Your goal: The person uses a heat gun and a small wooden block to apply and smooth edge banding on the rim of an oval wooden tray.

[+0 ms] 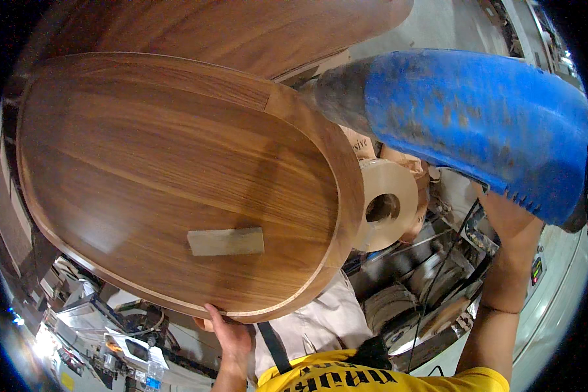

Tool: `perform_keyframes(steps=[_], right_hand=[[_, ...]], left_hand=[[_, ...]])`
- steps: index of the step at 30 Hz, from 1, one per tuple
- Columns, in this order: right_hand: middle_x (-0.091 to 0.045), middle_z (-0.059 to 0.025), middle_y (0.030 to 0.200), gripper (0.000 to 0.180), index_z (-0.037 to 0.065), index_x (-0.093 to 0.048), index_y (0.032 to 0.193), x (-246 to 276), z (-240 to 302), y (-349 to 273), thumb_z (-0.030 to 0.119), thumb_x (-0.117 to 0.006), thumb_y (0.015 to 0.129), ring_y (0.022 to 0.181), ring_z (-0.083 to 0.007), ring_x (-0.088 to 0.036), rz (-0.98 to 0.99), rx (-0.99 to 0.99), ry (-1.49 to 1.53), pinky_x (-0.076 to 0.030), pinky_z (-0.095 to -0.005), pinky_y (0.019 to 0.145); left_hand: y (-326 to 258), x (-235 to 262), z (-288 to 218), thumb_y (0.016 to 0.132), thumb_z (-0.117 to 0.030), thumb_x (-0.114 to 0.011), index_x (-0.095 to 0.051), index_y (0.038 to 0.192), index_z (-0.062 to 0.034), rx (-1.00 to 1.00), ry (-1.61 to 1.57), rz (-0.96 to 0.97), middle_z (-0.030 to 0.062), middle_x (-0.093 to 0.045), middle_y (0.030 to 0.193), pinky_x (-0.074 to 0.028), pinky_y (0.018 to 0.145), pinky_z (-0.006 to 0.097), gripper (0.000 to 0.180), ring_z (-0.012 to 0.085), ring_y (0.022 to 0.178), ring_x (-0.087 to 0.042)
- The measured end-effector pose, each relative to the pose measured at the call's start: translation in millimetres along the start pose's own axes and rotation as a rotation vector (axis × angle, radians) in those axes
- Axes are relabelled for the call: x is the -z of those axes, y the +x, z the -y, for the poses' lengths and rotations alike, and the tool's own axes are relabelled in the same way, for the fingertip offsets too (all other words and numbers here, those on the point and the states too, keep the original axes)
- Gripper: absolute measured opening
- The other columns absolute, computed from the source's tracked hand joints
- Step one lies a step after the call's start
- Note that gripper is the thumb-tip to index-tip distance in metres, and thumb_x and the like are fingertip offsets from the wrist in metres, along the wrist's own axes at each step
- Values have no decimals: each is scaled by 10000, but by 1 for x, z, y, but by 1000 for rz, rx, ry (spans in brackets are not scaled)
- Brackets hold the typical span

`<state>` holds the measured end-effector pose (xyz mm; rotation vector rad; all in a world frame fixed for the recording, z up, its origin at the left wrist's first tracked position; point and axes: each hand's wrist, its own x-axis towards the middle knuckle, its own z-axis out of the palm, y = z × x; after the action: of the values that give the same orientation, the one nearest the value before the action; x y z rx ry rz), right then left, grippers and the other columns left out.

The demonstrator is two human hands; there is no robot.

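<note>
A large oval wooden panel (pixel 170 170) with a paler rim fills the left and middle of the view, held up above the workshop floor. My left hand (pixel 230 334) is bare and grips its near edge from below, thumb on the top face. My right hand (pixel 477 124) wears a blue glove with dark grey fingertips and reaches to the panel's right rim, close to the camera; its fingers are mostly hidden by the glove's back. A small pale rectangular block (pixel 226 241) lies on the panel near my left hand.
A second curved wooden panel (pixel 242 26) lies behind the first at the top. A roll of pale edge strip (pixel 385 204) sits just past the panel's right rim. Cables, round discs (pixel 398 307) and machine parts lie below, with cluttered benches at lower left.
</note>
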<state>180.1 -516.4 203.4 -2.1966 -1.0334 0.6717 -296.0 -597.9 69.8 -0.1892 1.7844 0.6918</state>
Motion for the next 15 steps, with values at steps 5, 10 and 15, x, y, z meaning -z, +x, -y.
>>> perform_keyframes(steps=[5,10,15], right_hand=[[-645,-174,1253,503,-21,-564,1285,-6,5,7,281,-681,901,1099,-286,-660,19,-28,106,-525,-407,973],[-643,-182,1253,505,-32,-558,1287,-13,8,12,279,-673,906,1096,-287,-662,40,-56,194,-527,-408,972],[-642,-190,1253,508,-43,-552,1289,-14,14,16,276,-666,912,1093,-289,-664,50,-81,246,-529,-409,971]], left_hand=[[12,16,4,968,-514,-601,-215,1516,-359,-48,26,51,-22,-346,1553,-309,1161,471,688,236,1404,-357],[1,5,0,971,-510,-599,-223,1523,-323,-71,47,54,-8,-342,1556,-308,1160,476,693,239,1416,-337],[-1,1,-2,958,-559,-585,-251,1531,-262,45,-2,71,5,-327,1570,-280,1168,488,726,254,1427,-320]])
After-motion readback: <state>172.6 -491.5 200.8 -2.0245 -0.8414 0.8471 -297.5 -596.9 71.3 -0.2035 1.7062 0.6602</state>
